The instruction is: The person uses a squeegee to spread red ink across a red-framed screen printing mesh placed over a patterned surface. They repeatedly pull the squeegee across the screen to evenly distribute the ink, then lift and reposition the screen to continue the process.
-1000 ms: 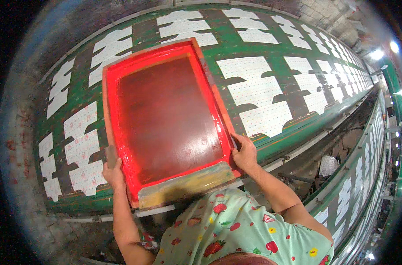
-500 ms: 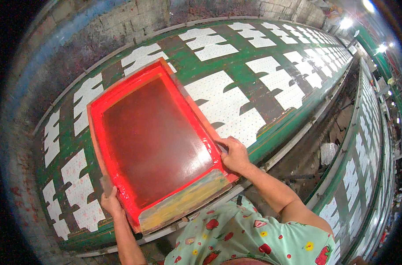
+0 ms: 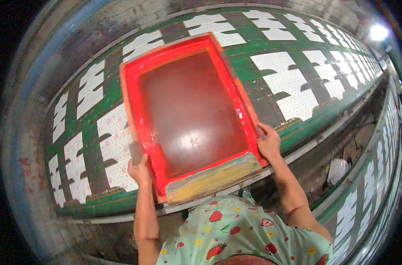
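A screen-printing frame [image 3: 192, 119] with a red border and a dark mesh spans the space between my hands, over the long table. Its near end carries a strip smeared yellow and grey. My left hand [image 3: 140, 170] is closed on the frame's left side near the bottom corner; a small grey-brown flat piece [image 3: 135, 153] shows just above its fingers. On the right side my right hand [image 3: 268, 141] grips the lower part of the edge, fingers wrapped round it. The frame hides some of the white fabric pieces [image 3: 117, 150] beneath, which have faint red prints on the left.
The green table [image 3: 236, 53] stretches far to the right, with rows of white cut fabric pieces [image 3: 285, 86] on dark patches. A second table [image 3: 342, 221] with similar pieces runs along the right. Between them lies a crumpled whitish bundle [image 3: 338, 171]. A wall [image 3: 90, 26] borders the far side.
Both hands have carried the frame to the right, and its tilt in view has lessened. A red-printed fabric piece now shows to its left. My view has shifted too.
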`<state>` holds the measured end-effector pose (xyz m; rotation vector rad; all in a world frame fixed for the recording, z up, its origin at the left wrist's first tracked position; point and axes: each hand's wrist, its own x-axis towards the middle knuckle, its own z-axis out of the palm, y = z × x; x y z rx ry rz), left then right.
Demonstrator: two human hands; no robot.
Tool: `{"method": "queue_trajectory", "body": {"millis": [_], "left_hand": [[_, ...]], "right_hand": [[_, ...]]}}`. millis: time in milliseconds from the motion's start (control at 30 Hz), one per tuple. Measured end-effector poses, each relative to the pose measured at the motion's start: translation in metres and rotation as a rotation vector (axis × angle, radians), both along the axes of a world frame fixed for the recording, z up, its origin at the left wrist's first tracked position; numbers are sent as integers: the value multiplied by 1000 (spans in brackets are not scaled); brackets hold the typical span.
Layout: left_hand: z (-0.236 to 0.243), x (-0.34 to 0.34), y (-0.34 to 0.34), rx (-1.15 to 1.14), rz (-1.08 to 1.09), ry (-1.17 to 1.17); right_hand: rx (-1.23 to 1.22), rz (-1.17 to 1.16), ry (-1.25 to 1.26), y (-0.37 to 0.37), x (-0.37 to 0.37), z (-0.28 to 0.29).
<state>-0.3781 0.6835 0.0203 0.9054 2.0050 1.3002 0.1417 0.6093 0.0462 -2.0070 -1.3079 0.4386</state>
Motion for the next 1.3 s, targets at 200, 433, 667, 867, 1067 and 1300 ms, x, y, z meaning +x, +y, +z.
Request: {"method": "queue_trajectory", "body": {"millis": [200,433,667,867,1067,1300], "left_hand": [[-12,68,-10,18,2,7],[-9,100,-10,62,1,16],[-13,103,-7,22,-29,80],[-10,104,-6,-37,-61,201],[-12,103,-7,-23,-62,220],[-12,101,-12,100,-117,191]], "right_hand": [[-6,-41,89,3,75,-23],[31,51,243,-2,110,-36],[162,360,-361,-22,85,7],[37,1128,-236,-75,-17,51],[144,1008,-407,-55,-56,50],[-244,1036,-582,-13,-86,69]]}}
